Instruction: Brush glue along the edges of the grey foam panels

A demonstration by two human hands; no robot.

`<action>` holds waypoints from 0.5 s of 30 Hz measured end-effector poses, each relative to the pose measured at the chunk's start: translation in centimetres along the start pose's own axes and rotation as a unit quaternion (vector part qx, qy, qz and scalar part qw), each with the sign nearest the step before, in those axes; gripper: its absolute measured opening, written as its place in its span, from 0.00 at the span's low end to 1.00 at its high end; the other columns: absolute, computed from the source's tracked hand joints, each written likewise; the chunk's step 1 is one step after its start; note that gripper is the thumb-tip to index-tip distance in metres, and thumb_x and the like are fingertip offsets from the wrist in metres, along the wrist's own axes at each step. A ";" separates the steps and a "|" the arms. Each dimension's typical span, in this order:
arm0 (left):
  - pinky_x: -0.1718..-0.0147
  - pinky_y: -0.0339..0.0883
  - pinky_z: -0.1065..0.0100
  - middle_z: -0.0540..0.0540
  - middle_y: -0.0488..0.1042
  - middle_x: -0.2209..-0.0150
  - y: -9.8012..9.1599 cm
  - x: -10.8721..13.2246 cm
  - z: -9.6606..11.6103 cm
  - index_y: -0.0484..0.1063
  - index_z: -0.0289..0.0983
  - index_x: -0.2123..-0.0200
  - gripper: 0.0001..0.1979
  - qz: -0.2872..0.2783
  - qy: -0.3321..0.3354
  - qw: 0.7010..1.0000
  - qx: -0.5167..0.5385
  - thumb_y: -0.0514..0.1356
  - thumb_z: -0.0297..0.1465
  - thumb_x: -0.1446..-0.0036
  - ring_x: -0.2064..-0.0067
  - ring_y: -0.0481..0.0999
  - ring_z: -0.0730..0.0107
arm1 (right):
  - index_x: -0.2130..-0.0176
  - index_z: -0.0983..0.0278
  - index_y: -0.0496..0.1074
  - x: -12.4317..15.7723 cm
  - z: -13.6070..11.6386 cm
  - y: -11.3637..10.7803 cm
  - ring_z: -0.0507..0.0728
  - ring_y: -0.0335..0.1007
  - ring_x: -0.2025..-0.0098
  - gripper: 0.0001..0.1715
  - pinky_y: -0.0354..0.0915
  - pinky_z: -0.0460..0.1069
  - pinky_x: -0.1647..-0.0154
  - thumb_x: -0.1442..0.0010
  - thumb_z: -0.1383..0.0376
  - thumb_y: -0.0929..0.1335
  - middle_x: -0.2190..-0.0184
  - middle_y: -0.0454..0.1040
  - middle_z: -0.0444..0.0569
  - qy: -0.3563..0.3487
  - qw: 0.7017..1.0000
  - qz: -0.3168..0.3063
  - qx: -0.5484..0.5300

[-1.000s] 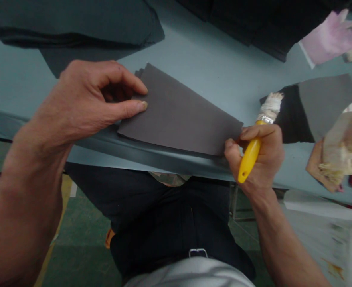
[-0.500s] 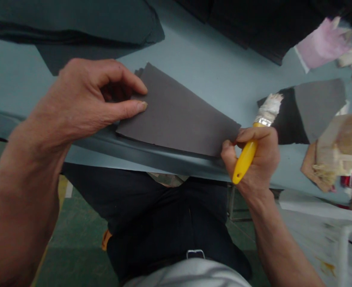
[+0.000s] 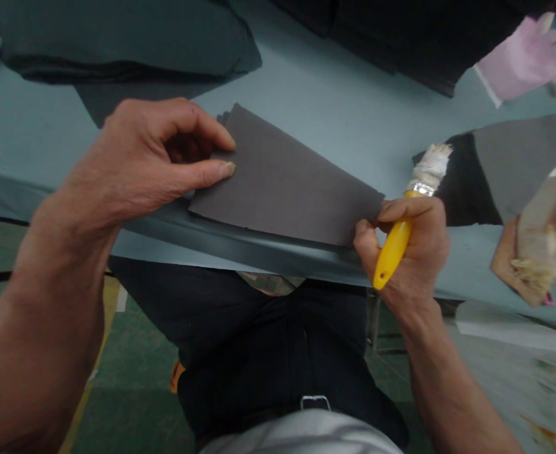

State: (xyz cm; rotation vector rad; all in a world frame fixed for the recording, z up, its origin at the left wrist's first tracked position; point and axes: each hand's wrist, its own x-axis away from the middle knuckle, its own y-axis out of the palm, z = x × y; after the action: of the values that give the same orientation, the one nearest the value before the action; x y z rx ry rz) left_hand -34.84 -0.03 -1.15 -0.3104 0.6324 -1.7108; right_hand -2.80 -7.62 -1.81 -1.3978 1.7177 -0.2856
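A dark grey, tapered piece of sheet material (image 3: 282, 180) lies at the front edge of the blue-grey table. My left hand (image 3: 164, 148) pinches its left end between thumb and fingers. At the piece's right corner, the thumb and forefinger of my right hand (image 3: 408, 243) grip its edge. The same hand also holds a yellow-handled brush (image 3: 394, 252), its whitish, wrapped bristle end pointing up and away. Layered edges show behind the piece near my left fingertips.
Dark folded material (image 3: 131, 41) sits at the back left, and a black stack (image 3: 401, 38) at the back right. On the right are a grey-and-black piece (image 3: 519, 167), pink material (image 3: 524, 60) and a stained container (image 3: 552, 227). The table's front edge (image 3: 259, 252) runs before my body.
The whole view has shifted slightly, with the table items at right now nearer the frame's edge. Both hands keep their hold on the grey piece, and the brush stays in my right hand.
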 end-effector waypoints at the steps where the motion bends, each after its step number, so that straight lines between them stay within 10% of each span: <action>1: 0.70 0.63 0.63 0.54 0.76 0.70 0.0 0.0 0.0 0.83 0.46 0.59 0.11 0.000 -0.002 1.000 0.002 0.71 0.40 0.45 0.72 0.69 0.73 | 0.62 0.55 0.67 0.0 0.0 0.0 0.54 0.68 0.72 0.16 0.68 0.51 0.72 0.45 0.70 0.74 0.67 0.75 0.43 0.000 1.000 -0.001 -0.001; 15: 0.62 0.69 0.63 0.54 0.76 0.66 0.3 0.4 0.5 0.82 0.41 0.53 0.24 -0.004 -0.009 0.997 -0.078 0.63 0.53 0.39 0.69 0.71 0.75 | 0.62 0.56 0.67 0.1 0.3 0.1 0.53 0.64 0.74 0.14 0.64 0.51 0.74 0.44 0.70 0.73 0.68 0.74 0.42 -0.033 0.999 0.003 0.043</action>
State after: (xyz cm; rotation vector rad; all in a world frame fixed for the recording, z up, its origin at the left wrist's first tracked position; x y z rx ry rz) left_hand -34.46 -0.55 -0.96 -0.4377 0.7546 -1.6680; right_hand -2.67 -7.55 -2.10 -1.3250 1.6370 -0.3044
